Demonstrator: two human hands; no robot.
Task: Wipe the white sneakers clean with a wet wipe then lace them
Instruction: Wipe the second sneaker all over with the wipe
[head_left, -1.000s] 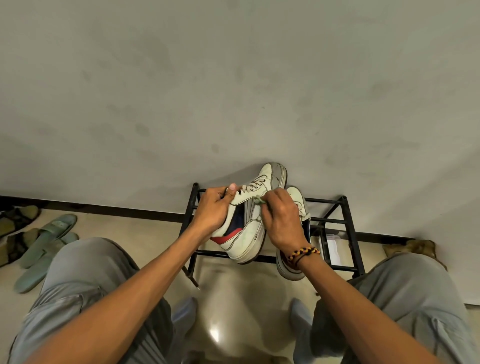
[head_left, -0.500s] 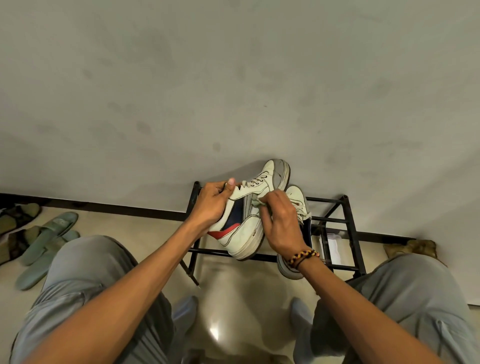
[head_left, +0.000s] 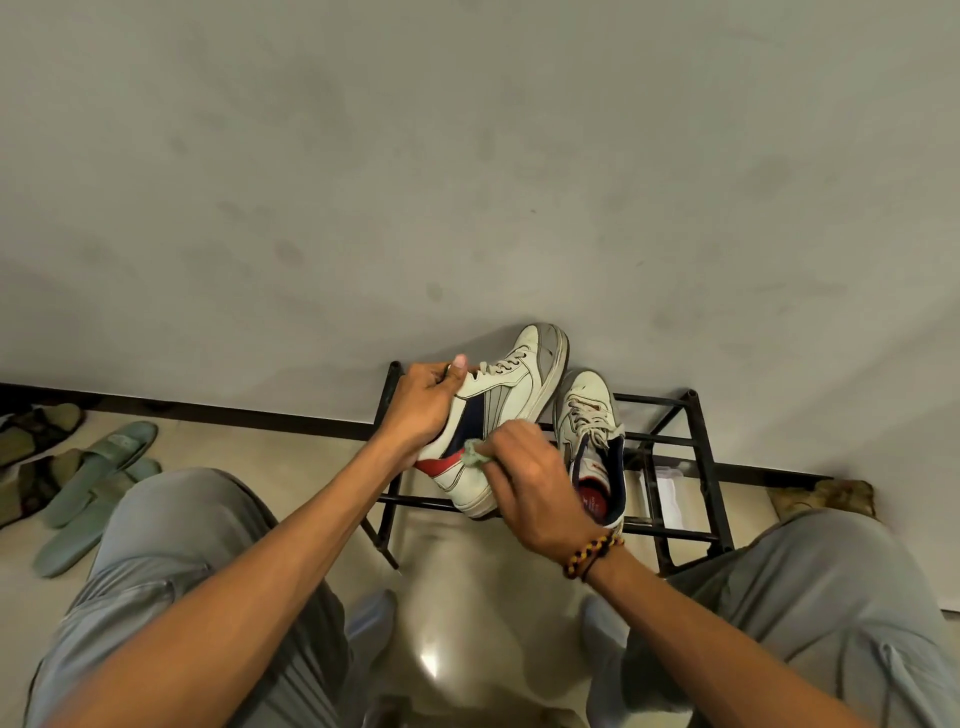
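Two sneakers remain mid-clean: your left hand (head_left: 423, 410) grips the raised shoe (head_left: 506, 410) at its collar, your right hand (head_left: 530, 488) pinches the wipe (head_left: 474, 453) against its side, the other shoe (head_left: 592, 436) waits on the rack (head_left: 691, 447), and the lacing step looks not yet begun.

there's only the one view, a wide-angle camera up on the person's head, tipped forward and down so both forearms run up from the bottom edge toward the shoe rack (head_left: 691, 415) against the wall. it sits close over the knees, with the left hand (head_left: 423, 410) and right hand (head_left: 535, 483) about mid-frame, the wall filling the top half, and the edges bowed by the lens.
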